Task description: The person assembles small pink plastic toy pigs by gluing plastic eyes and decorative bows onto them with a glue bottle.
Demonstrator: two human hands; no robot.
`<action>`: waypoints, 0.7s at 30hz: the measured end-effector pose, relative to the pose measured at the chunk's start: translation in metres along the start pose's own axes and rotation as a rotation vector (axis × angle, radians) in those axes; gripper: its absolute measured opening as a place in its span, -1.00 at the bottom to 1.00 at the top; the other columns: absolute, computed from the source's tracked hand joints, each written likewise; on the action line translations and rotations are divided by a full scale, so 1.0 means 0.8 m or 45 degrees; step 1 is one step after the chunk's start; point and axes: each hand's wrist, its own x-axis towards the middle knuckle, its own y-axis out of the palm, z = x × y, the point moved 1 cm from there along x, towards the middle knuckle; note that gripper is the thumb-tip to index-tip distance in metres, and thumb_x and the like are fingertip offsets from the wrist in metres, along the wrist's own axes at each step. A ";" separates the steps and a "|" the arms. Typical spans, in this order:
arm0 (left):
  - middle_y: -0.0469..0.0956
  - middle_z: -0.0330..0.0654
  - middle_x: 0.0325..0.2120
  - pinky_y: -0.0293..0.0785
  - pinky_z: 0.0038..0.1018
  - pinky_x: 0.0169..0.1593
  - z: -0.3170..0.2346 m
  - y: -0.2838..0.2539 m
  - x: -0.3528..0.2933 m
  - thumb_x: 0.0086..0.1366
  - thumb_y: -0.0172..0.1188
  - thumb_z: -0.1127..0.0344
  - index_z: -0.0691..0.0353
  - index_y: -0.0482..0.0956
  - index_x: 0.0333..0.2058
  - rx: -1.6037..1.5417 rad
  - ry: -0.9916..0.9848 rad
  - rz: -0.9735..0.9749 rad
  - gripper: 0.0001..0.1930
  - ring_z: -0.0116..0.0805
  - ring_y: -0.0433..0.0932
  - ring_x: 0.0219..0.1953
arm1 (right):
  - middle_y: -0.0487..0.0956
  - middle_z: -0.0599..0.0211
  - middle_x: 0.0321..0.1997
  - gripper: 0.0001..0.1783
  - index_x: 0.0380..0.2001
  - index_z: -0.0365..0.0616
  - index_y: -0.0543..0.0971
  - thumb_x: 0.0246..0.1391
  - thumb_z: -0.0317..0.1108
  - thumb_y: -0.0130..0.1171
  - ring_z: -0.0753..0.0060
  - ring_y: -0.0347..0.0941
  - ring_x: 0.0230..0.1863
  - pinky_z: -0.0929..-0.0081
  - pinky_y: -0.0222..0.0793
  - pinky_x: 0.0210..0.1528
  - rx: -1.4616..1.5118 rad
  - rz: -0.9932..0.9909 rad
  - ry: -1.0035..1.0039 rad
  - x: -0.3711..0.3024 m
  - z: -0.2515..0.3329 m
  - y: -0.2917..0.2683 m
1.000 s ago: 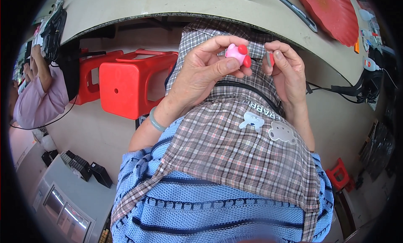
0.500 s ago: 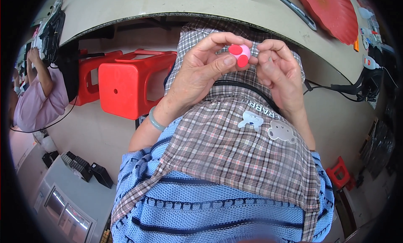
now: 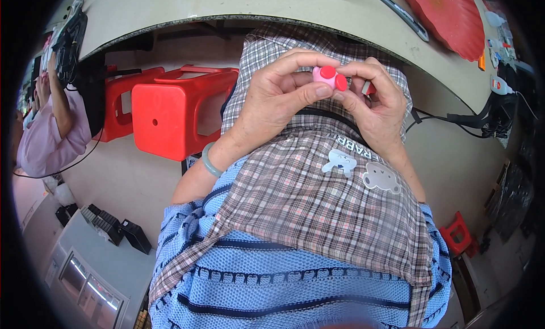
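Between the fingertips of my left hand [image 3: 278,93] is a small pink figure [image 3: 324,78] with two red oval pads, held above my lap. My left thumb presses it from below and the fingers from above. My right hand [image 3: 377,96] is close against its right side, thumb and fingertips closed in at one red pad. A small pale piece with a red edge [image 3: 367,88] shows within the curled right fingers; what it is I cannot make out. Beneath both hands is a plaid apron [image 3: 295,175].
The table edge [image 3: 187,18] curves ahead of me. On the table are a red scalloped tray [image 3: 448,22], a utility knife [image 3: 400,14] and a white bottle [image 3: 501,85]. Red plastic stools [image 3: 160,122] stand at the left, near another person in a pink top [image 3: 54,133].
The pink figure has turned, so its red pads now face up and right. My right hand has come in from beside it to touch it. The other person's arm has shifted.
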 end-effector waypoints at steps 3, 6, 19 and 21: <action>0.47 -0.14 -0.11 0.58 -0.54 -0.03 0.001 0.002 -0.002 0.24 0.19 0.54 0.35 0.46 -0.04 0.056 0.007 -0.053 -0.70 -0.36 0.57 -0.08 | 0.38 0.58 -0.53 -0.71 -0.30 -0.07 0.63 -0.17 -0.41 0.43 0.75 0.24 -0.55 0.72 0.13 -0.58 0.002 0.001 -0.025 -0.001 -0.007 0.002; 0.50 -0.15 -0.15 0.59 -0.54 -0.05 0.001 0.003 -0.002 0.23 0.20 0.53 0.35 0.46 -0.06 0.046 0.010 -0.092 -0.71 -0.37 0.59 -0.13 | 0.37 0.58 -0.56 -0.74 -0.30 -0.08 0.63 -0.15 -0.42 0.42 0.74 0.24 -0.56 0.72 0.13 -0.57 0.041 0.002 -0.005 -0.001 -0.009 0.004; 0.37 -0.24 -0.16 0.58 -0.56 -0.02 0.005 0.003 0.002 0.20 0.21 0.57 0.36 0.49 -0.11 0.141 0.121 -0.080 -0.74 -0.41 0.55 -0.14 | 0.49 0.47 -0.50 -0.81 -0.24 -0.17 0.64 0.01 -0.50 0.24 0.73 0.34 -0.52 0.75 0.19 -0.54 0.038 0.135 0.011 0.006 -0.009 -0.013; 0.37 -0.24 -0.17 0.59 -0.56 -0.02 0.005 0.003 0.003 0.20 0.21 0.57 0.36 0.49 -0.12 0.157 0.136 -0.080 -0.74 -0.41 0.56 -0.13 | 0.49 0.46 -0.50 -0.80 -0.23 -0.17 0.64 0.00 -0.51 0.24 0.71 0.36 -0.54 0.72 0.22 -0.55 -0.056 0.139 -0.004 0.006 -0.003 -0.015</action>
